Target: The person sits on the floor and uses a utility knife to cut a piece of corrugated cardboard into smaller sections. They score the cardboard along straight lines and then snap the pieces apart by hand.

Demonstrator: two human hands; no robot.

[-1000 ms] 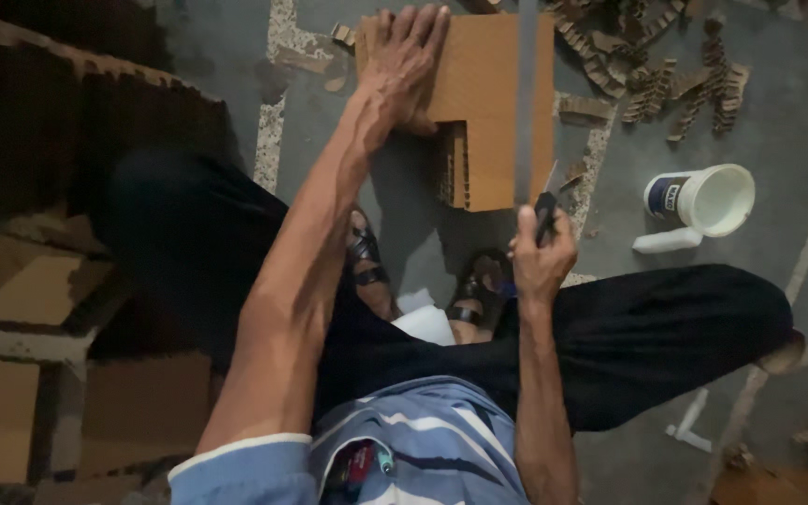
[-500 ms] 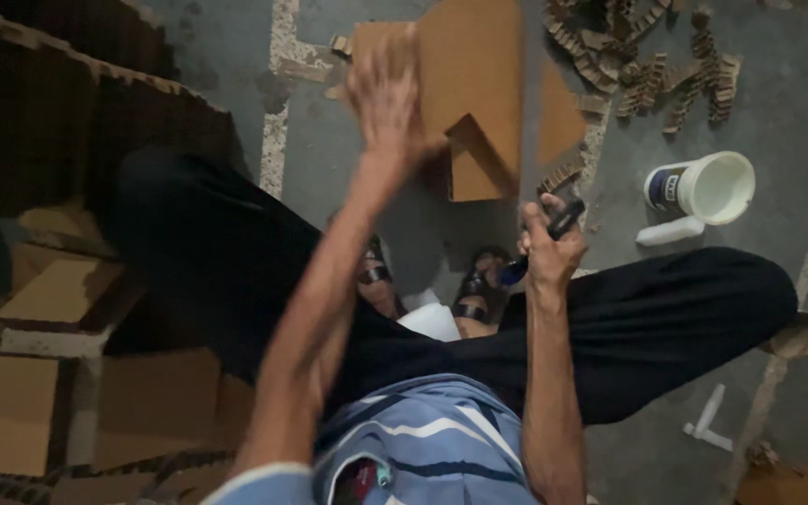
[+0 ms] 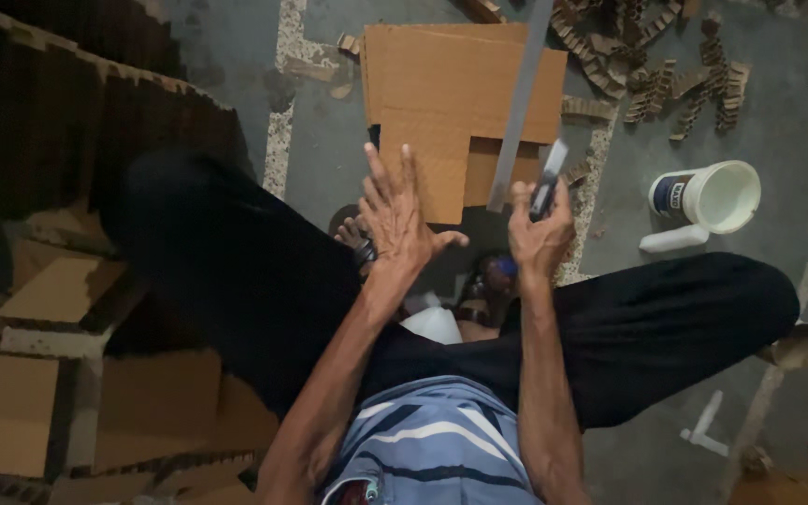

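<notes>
I sit on the floor with my legs apart in black trousers. My left hand hangs flat with fingers spread just above the near edge of a brown cardboard sheet that has a notch cut into its near side. My right hand grips a utility knife with its blade pointing up and away. A long grey metal ruler lies slanted across the cardboard, its near end next to the knife.
A white plastic tub with a small white bottle beside it stands on the floor at right. Cut cardboard strips lie at the far right. Stacked cardboard sheets fill the left side.
My left hand has pulled back from the far part of the cardboard toward me and lifted off it. The cardboard sheet has shifted and now lies flatter. My right hand keeps the knife.
</notes>
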